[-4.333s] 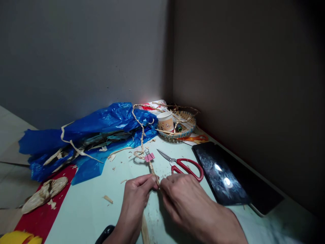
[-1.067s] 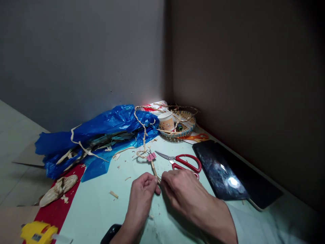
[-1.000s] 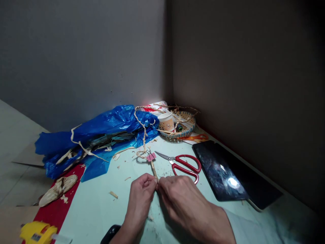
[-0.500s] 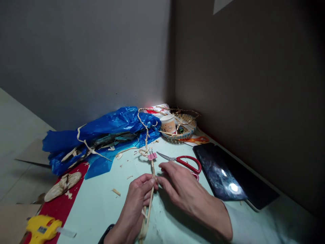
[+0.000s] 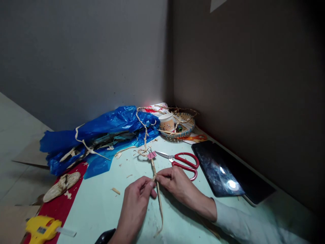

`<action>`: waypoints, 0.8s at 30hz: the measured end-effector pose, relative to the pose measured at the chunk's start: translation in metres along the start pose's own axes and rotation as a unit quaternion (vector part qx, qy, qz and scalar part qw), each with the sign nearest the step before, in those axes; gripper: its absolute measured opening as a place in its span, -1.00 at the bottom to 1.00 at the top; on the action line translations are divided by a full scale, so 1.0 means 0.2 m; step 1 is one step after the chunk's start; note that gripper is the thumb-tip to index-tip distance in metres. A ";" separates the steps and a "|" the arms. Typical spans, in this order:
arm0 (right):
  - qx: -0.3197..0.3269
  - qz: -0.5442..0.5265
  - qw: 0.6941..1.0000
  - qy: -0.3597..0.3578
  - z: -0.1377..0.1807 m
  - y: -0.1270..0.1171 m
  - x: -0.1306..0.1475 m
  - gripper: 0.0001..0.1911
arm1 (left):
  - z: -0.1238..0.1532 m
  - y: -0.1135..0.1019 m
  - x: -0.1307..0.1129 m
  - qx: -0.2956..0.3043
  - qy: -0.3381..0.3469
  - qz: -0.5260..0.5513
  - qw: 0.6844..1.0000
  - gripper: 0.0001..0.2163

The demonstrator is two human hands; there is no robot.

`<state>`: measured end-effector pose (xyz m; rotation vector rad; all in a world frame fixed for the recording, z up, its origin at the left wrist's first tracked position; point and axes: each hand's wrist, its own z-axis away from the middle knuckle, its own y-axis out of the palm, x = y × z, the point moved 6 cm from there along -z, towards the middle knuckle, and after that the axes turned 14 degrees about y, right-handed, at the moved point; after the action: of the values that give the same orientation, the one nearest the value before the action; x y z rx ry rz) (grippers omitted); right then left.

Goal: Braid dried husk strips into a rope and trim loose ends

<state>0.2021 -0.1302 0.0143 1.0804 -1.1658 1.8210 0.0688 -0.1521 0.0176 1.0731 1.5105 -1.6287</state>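
Observation:
A pale braided straw cord (image 5: 153, 166) runs toward me from a pink binder clip (image 5: 151, 155) on the table. My left hand (image 5: 137, 198) pinches the cord's near end from the left, thumb against forefinger. From the other side my right hand (image 5: 180, 185) pinches a strand at the same spot, fingertips almost touching the left ones. One loose strand (image 5: 159, 206) hangs between the hands and curls at its tip on the table. Another strand (image 5: 214, 232) shows below my right forearm. Red-handled scissors (image 5: 181, 162) lie open just beyond my right hand.
A blue plastic bag (image 5: 109, 122) with dried fibres lies at the back left. Behind the clip stand a woven basket (image 5: 191, 127) and a paper cup (image 5: 167, 122). A dark tablet (image 5: 215, 169) lies right; a yellow glue gun (image 5: 42, 228) and fibre bundle (image 5: 62, 186) sit left.
My right hand has drawn in and closed its fingertips on a strand at the braid. The strands below have spread apart, one now in the middle and one off to the right.

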 end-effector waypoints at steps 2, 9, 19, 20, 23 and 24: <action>0.001 -0.008 1.000 0.000 0.00 0.00 0.00 -0.67 | 0.01 -0.01 -0.01 0.011 -0.004 -0.019 1.000 -0.71; 0.016 -0.047 0.999 -0.012 0.00 0.00 -0.01 -0.70 | 0.08 0.08 -0.13 0.021 0.163 -0.269 0.949 -0.74; 0.072 -0.106 0.992 -0.009 0.00 0.03 -0.01 -0.68 | 0.18 0.30 -0.23 0.025 0.275 -0.651 0.707 -0.60; 0.076 -0.109 0.991 -0.008 0.00 0.04 -0.02 -0.68 | 0.18 0.32 -0.23 0.022 0.274 -0.654 0.704 -0.61; 0.079 -0.116 0.990 -0.004 -0.01 0.05 -0.03 -0.66 | 0.20 0.34 -0.25 0.024 0.283 -0.645 0.709 -0.63; 0.078 -0.119 0.990 -0.001 -0.01 0.05 -0.04 -0.66 | 0.22 0.34 -0.25 0.025 0.291 -0.630 0.720 -0.64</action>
<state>0.1968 -0.1327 0.0035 1.2535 -0.8639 1.7439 0.1451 -0.2060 0.0324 0.4926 3.0579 -2.2358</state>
